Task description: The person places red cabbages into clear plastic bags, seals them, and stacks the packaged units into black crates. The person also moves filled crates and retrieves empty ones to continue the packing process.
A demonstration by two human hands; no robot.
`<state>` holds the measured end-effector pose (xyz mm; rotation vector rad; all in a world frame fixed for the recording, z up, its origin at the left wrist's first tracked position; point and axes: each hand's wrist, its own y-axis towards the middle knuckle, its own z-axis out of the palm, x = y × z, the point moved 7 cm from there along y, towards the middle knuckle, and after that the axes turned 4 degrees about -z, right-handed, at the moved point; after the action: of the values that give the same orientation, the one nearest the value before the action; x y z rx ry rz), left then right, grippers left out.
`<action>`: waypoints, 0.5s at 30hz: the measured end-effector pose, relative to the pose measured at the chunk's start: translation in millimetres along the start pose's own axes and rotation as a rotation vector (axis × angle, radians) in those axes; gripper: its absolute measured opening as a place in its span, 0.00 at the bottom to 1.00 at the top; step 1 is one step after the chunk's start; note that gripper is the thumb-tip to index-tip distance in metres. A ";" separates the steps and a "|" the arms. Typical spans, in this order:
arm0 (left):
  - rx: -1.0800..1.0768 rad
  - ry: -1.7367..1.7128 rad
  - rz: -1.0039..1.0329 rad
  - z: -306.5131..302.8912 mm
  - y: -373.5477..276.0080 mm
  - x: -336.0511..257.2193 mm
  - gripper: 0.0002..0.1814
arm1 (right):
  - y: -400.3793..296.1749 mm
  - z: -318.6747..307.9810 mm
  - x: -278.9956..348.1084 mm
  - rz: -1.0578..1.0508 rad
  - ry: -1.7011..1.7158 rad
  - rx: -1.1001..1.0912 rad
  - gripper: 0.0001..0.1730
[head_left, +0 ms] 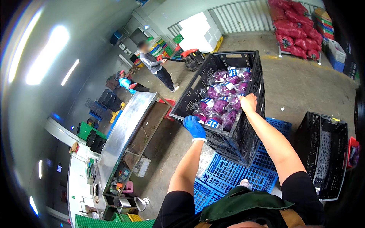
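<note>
A black plastic crate (217,141) stands in front of me, tilted across the view. Inside it lie several plastic-wrapped red cabbages (221,105) with blue-and-white labels. My left hand (195,127), in a blue glove, grips the crate's near rim, close to its left corner. Bare, my right hand (248,103) is closed over the right-hand rim, its fingertips beside the cabbages. Under the crate are blue plastic pallets (225,168). Whether the crate rests on another one beneath it cannot be made out clearly.
An empty black crate (323,154) stands at the right. A long metal table (128,116) runs along the left. Beyond are two people (154,64) (127,82), a pallet jack (192,58), white boxes (199,34) and red mesh sacks (296,28). My shoe (245,183) shows near the pallets.
</note>
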<state>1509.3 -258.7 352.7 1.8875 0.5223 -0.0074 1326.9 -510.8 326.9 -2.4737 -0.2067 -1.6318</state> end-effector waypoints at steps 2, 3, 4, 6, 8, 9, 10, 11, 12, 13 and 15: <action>-0.014 0.006 -0.009 -4.9 -1.0 1.1 0.11 | -3.2 4.7 -0.7 0.001 -0.006 0.003 0.36; -0.014 0.004 -0.020 -5.2 -5.1 0.3 0.11 | -5.5 3.7 -3.5 0.011 -0.017 0.007 0.36; -0.024 0.017 -0.022 -5.1 -5.6 1.5 0.11 | -6.4 4.2 -4.0 0.017 -0.007 0.018 0.36; -0.009 0.037 -0.019 -4.8 -3.6 3.7 0.11 | -5.1 7.3 -1.8 0.008 -0.003 0.008 0.36; -0.027 0.037 -0.008 -3.5 -0.8 3.0 0.12 | 0.7 8.4 -3.7 -0.001 -0.019 -0.013 0.37; -0.025 0.009 -0.022 -2.9 -3.4 2.7 0.12 | 4.6 8.2 -6.7 -0.012 -0.003 -0.016 0.37; -0.020 -0.016 -0.040 -2.5 -3.6 1.6 0.13 | 4.3 6.7 -7.4 -0.020 0.000 -0.013 0.37; -0.014 -0.040 -0.058 -1.0 -2.7 3.0 0.13 | 4.5 6.6 -6.7 -0.028 0.004 -0.010 0.37; 0.002 -0.023 -0.037 0.5 -4.4 4.8 0.15 | 5.2 6.7 -7.3 -0.025 -0.010 0.000 0.37; -0.029 -0.016 -0.003 -1.7 0.3 -1.1 0.14 | 7.1 6.1 -5.1 -0.029 -0.018 0.003 0.37; 0.014 0.007 -0.060 -0.1 -4.0 7.4 0.13 | -0.8 7.7 -4.2 -0.001 -0.001 -0.003 0.37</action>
<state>1514.5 -254.9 347.3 1.8851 0.5847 -0.0440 1332.0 -508.4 320.1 -2.4773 -0.2057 -1.6321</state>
